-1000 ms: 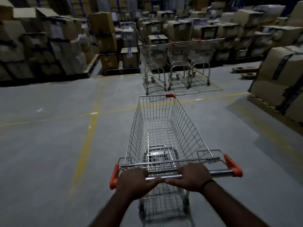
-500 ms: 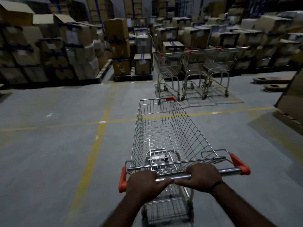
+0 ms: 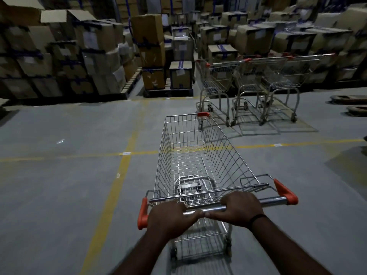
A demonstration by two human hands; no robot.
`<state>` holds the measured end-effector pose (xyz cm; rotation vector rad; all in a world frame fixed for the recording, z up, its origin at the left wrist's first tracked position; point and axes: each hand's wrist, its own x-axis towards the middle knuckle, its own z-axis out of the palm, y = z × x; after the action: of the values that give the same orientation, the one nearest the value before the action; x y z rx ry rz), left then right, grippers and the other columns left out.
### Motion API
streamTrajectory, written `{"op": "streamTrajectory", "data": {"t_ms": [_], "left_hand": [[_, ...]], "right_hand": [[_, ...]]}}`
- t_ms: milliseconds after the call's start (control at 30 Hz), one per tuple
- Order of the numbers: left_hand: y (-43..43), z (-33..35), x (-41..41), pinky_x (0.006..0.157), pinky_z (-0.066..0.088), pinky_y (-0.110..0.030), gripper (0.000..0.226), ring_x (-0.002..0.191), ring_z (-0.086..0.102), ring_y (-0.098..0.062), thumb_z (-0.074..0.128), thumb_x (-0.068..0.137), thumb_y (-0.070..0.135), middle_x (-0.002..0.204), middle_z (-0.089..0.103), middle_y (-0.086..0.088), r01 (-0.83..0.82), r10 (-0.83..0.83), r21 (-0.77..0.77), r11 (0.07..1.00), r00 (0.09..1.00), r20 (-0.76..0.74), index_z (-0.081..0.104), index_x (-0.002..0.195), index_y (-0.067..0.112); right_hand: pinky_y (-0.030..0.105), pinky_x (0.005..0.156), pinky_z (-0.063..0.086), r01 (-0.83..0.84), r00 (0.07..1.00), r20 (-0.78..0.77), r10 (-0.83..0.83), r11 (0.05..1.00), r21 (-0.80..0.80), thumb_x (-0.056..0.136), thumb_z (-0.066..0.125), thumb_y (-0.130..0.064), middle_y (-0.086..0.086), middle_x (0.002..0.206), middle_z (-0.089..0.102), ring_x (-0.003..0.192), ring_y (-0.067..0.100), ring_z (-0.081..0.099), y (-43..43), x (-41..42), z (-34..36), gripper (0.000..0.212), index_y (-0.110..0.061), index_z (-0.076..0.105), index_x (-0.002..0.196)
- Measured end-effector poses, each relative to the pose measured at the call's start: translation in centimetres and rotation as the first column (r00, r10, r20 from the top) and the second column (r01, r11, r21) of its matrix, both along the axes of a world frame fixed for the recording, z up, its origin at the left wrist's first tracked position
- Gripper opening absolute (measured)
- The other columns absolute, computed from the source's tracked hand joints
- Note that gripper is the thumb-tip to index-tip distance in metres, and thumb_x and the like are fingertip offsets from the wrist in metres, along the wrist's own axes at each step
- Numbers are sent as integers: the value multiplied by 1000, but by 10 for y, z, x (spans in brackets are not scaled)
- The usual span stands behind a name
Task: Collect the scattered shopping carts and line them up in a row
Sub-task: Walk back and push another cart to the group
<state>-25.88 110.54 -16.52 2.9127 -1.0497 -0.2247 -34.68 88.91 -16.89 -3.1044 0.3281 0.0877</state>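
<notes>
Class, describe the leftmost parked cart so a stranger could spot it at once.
Find the stacked boxes at the far wall. Three carts stand side by side before them. The leftmost cart is the one nearest the front corner of the pushed cart.

Grey concrete floor (image 3: 59,195) marked with yellow lines (image 3: 111,187). On it stand one shopping cart (image 3: 198,165), three parked carts (image 3: 258,86) side by side, and pallets of cardboard boxes (image 3: 151,56).

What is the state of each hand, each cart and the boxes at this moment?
Left hand: closed on the handle bar.
Right hand: closed on the same bar.
Pushed cart: upright, basket empty.
Three parked carts: upright, side by side.
Cardboard boxes: stacked, taped.
</notes>
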Motion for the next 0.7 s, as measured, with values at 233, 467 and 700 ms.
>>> {"op": "streamTrajectory", "data": {"t_ms": [233,467,700], "left_hand": [[-66,1,102,73,44,-30,96,86,68,-11,12,65,104,86,71,6,-82,82,9,997,997,-5,63,82,24],[-123,6,184,75,46,-30,93,82,65,-10,16,67,103,80,66,7,-163,163,45,986,987,-9,62,78,23],[-171,3,272,75,47,-30,95,83,66,-11,16,68,103,82,67,4,-191,189,47,980,981,38,63,80,21]], "right_hand": [[33,83,52,-59,994,-84,64,996,61,52,20,-110,-2,77,68,84,21,68,-69,112,9,100,-20,62,68],[35,86,52,-127,984,-113,136,988,83,48,12,-110,3,90,74,92,27,69,-127,203,13,118,-17,74,84],[33,80,51,-157,983,-88,163,985,68,42,3,-110,2,85,72,86,26,68,-174,296,12,121,-15,70,77]]}}
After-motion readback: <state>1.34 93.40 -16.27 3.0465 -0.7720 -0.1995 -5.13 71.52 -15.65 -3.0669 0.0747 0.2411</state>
